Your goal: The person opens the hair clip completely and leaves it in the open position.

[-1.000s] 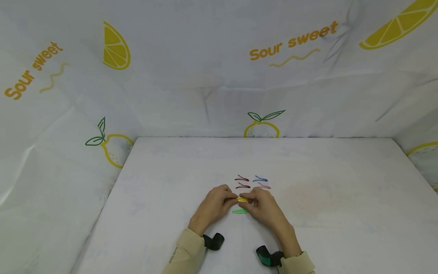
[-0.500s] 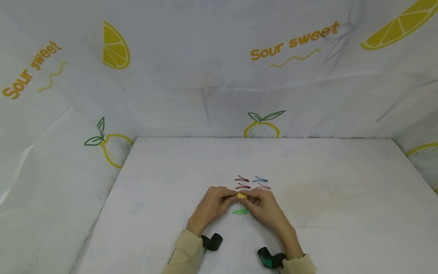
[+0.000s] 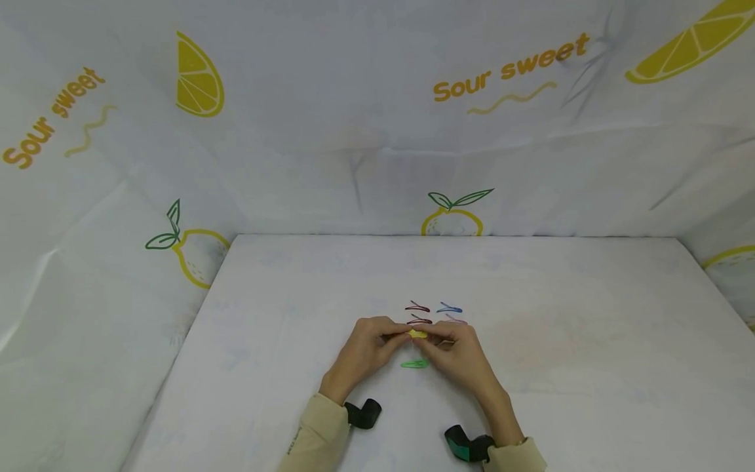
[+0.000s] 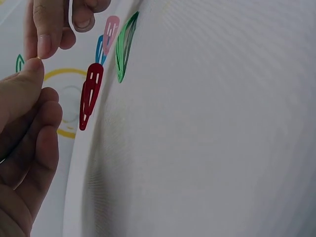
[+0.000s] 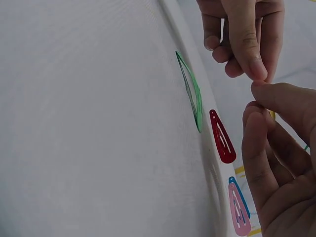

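Note:
A small yellow hair clip (image 3: 418, 334) is pinched at its left end by my left hand (image 3: 362, 351) and at its right end by my right hand (image 3: 461, 355). The fingertips of both hands nearly meet and cover most of the clip; in the right wrist view only a yellow sliver (image 5: 272, 114) shows by the right fingers. Nearer to me than the hands, a green hair clip (image 3: 415, 364) lies on the white table. Just beyond them, a dark red hair clip (image 3: 420, 321) and a pink hair clip (image 3: 456, 320) are partly covered by the fingers.
Farther back lie another dark red hair clip (image 3: 417, 308) and a blue hair clip (image 3: 450, 309), both with their arms spread apart. The white table (image 3: 283, 295) ends at a white cloth wall (image 3: 324, 183) printed with lemons and lettering.
Both hands have moved slightly away from me, carrying the yellow hair clip toward the dark red one. The green hair clip and the clips at the back have stayed put.

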Demonstrator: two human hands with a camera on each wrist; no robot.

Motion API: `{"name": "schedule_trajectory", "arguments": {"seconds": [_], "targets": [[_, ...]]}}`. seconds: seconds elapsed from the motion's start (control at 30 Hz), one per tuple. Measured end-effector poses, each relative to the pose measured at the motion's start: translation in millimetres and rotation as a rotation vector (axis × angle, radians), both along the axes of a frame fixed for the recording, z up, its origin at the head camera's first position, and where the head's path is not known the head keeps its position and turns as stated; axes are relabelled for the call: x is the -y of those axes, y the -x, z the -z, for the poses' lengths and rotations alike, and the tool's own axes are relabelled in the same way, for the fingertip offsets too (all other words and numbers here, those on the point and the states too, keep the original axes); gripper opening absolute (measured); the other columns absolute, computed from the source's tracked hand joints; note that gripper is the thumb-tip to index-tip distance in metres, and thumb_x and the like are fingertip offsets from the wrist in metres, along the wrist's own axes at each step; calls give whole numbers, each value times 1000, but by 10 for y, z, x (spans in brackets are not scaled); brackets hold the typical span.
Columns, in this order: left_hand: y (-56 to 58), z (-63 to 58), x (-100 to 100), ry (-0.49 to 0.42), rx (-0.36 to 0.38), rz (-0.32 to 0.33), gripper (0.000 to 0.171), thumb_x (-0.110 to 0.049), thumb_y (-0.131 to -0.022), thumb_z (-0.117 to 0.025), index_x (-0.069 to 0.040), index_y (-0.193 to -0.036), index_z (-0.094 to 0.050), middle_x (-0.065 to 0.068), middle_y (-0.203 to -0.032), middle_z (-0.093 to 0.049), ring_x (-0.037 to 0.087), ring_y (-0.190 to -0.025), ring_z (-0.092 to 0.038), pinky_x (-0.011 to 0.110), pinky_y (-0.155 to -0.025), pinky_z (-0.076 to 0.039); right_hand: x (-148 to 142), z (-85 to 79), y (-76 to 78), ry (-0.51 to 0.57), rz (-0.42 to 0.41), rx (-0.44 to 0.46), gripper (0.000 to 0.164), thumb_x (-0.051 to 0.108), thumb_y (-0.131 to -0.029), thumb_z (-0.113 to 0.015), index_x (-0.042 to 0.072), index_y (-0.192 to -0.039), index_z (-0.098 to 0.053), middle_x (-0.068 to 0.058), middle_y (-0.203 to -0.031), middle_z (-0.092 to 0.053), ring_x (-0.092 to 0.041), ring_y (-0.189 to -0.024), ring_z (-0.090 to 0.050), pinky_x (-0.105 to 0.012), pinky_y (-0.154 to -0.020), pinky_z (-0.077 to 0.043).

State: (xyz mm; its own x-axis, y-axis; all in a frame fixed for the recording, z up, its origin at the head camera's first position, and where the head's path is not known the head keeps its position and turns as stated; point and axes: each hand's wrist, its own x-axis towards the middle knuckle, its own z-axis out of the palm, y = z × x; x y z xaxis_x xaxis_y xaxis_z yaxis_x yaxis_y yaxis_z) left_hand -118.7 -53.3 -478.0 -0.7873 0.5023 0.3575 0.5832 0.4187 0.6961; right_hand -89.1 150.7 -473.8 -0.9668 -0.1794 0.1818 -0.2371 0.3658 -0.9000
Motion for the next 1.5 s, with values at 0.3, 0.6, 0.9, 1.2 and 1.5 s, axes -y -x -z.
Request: {"name": "schedule_trajectory", "arguments": {"seconds": [0.3, 0.6, 0.9, 1.2, 1.5], "targets": [[-4, -24, 5, -23, 16, -7, 18, -12, -92, -75, -6, -108, -80, 5, -92, -80, 7, -76, -69, 16, -69, -54, -9, 2, 7, 31, -20, -22, 21, 7, -88, -79, 5, -110, -80, -9, -89, -77, 0, -70, -65, -22, -62, -57], [-2, -37, 2, -80, 26, 2, 18, -10, -91, -77, -5, -107, -80, 5, -90, -80, 8, -75, -70, 16, -70, -56, -1, 26, 9, 72, 7, -51, 15, 6, -89, -78, 5, -103, -80, -11, -88, -78, 1, -71, -65, -20, -62, -57], [1, -53, 0, -150, -6, 20, 15, -7, -88, -79, -4, -102, -81, 6, -88, -80, 8, -73, -69, 16, -68, -56, -6, 24, -4, 97, 15, -66, 13, 2, -88, -77, 2, -101, -80, -14, -86, -77, 1, -67, -64, -20, -60, -56], [10, -26, -3, -192, -24, 28, 10, -5, -88, -79, -6, -98, -82, 5, -84, -79, 10, -70, -69, 19, -64, -56, 5, 27, -4, 32, 50, -185, 14, -4, -84, -78, 6, -92, -82, -7, -79, -77, 3, -69, -62, -24, -59, -56], [3, -30, -29, -211, -43, 27, 9, -1, -87, -78, -5, -94, -82, 6, -81, -79, 10, -66, -68, 18, -63, -55, 34, 23, -7, 19, 88, -245, 21, -10, -78, -78, 9, -85, -82, -3, -72, -75, 2, -64, -60, -20, -57, -54]]}}
